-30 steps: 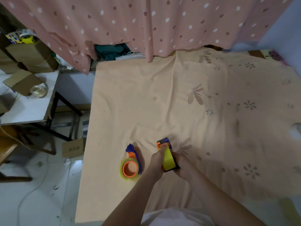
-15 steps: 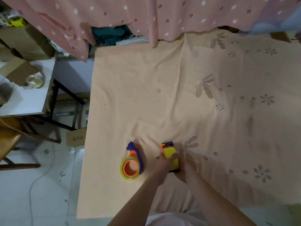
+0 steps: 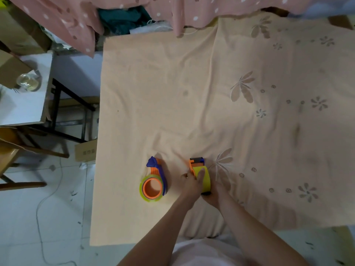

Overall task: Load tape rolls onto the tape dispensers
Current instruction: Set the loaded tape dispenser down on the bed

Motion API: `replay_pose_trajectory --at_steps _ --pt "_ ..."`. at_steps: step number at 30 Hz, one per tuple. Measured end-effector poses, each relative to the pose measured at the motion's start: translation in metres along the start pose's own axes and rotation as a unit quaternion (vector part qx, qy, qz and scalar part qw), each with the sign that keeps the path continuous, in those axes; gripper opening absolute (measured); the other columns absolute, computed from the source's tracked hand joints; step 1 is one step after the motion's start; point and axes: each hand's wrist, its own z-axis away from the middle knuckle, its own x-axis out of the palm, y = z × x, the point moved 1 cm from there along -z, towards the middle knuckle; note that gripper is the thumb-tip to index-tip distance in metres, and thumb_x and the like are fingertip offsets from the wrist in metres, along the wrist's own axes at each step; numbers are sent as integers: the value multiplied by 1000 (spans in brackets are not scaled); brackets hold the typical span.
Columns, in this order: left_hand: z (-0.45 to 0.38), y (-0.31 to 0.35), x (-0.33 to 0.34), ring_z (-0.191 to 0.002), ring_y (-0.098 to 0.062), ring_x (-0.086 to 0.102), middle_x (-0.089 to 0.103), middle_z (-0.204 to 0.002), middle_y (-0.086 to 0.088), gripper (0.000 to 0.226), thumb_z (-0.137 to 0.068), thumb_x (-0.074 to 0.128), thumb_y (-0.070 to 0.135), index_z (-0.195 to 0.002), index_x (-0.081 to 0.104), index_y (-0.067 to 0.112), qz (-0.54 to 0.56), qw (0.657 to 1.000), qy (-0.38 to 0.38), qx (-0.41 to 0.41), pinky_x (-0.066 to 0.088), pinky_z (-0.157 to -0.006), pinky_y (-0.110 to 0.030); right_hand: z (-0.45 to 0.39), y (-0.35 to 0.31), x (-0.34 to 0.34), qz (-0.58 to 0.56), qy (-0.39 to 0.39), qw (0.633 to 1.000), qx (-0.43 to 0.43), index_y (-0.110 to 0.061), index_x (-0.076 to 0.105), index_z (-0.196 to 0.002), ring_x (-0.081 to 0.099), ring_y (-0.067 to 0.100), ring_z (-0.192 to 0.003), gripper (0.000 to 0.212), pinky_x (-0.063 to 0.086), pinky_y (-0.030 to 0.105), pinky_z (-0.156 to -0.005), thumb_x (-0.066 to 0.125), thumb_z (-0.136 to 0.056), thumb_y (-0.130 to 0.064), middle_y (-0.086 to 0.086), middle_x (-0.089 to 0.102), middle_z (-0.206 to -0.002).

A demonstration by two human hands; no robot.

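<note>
Holding the second tape dispenser [image 3: 197, 164] on the peach bedsheet [image 3: 172, 93], you have both hands on it. Your left hand [image 3: 192, 182] grips it from the left, thumb laid over its yellow tape roll [image 3: 204, 178]. Your right hand [image 3: 212, 196] cups the near end from beneath; fingers mostly hidden, they look curled round the dispenser, but I can't tell for certain.

Progress, as a judgement: nearly finished. The first tape dispenser [image 3: 158, 169], just left of the one you hold, lies flat on the sheet with a yellow-green tape roll [image 3: 146, 192] seated on its orange hub, nobody touching it. The held one also has its roll mounted. What's probably left is seating it fully or drawing the tape end up to the cutter, then setting it down. Whether the tape is threaded is too small to read.

Count: two dispensers, two tape rolls, both mounted. No spare rolls visible on the sheet.
</note>
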Motion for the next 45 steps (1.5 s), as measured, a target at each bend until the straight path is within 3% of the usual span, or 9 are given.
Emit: replay_pose_trajectory --at_steps 5,9,13,19,26,31,35,39,45 --pt "-3 -2 -1 -136 -34 40 42 -147 -20 64 -105 38 52 -148 42 5 -10 1000 -4 -2 32 -110 -35 1 -4 6 36 92 995 23 -7 60 -120 67 28 -88 46 53 38 -75 36 -100 -41 15 71 -99" --pt "2 -4 -1 -119 -28 48 39 -141 -16 58 -105 41 48 -146 41 6 20 1000 -13 16 38 -97 -30 7 -9 9 159 162 973 28 -17 63 -103 63 27 -80 28 52 39 -72 48 -99 -40 9 68 -91" --pt "4 -13 1 -121 -28 50 35 -140 -12 58 -105 42 48 -147 39 8 14 999 -17 30 41 -100 -32 14 -21 4 382 309 863 -117 -22 67 -96 65 26 -85 21 52 32 -73 56 -88 -37 5 70 -98" --pt "5 -26 3 -137 -34 44 43 -144 -14 52 -107 37 43 -144 47 7 1 1000 7 11 37 -114 -41 21 -25 6 674 165 712 -108 -30 41 -147 34 26 -143 47 27 33 -114 31 -103 -39 5 42 -153" --pt "-1 -15 -3 -134 -34 44 51 -139 -20 47 -111 27 37 -141 48 7 -95 995 29 32 38 -110 -41 21 -10 14 579 164 796 -72 -19 39 -149 44 28 -134 44 33 29 -96 29 -107 -29 11 46 -149" --pt "5 -18 -6 -109 -32 63 65 -116 -16 46 -106 36 50 -116 56 9 58 998 7 10 53 -93 -42 27 -20 19 600 174 778 -70 -16 44 -145 48 29 -129 44 30 24 -84 28 -108 -32 12 51 -143" --pt "18 -23 -13 -123 -22 53 52 -141 -8 55 -103 54 39 -150 38 14 152 988 -39 0 42 -90 -29 35 -24 21 635 177 747 -87 -17 45 -145 44 28 -134 46 36 27 -97 31 -106 -38 11 48 -146" --pt "21 -36 -17 -131 -20 49 41 -156 -3 75 -98 64 35 -160 24 19 132 988 -72 20 43 -93 -28 38 -22 14 614 127 774 -84 -26 52 -137 52 21 -107 38 38 23 -78 48 -99 -22 4 59 -124" --pt "24 -34 -19 -116 -10 52 52 -132 9 49 -103 59 25 -148 40 28 144 979 -129 63 49 -75 -10 45 -19 9 587 104 800 -74 -22 56 -135 53 18 -109 35 44 31 -101 52 -100 -20 3 60 -122"
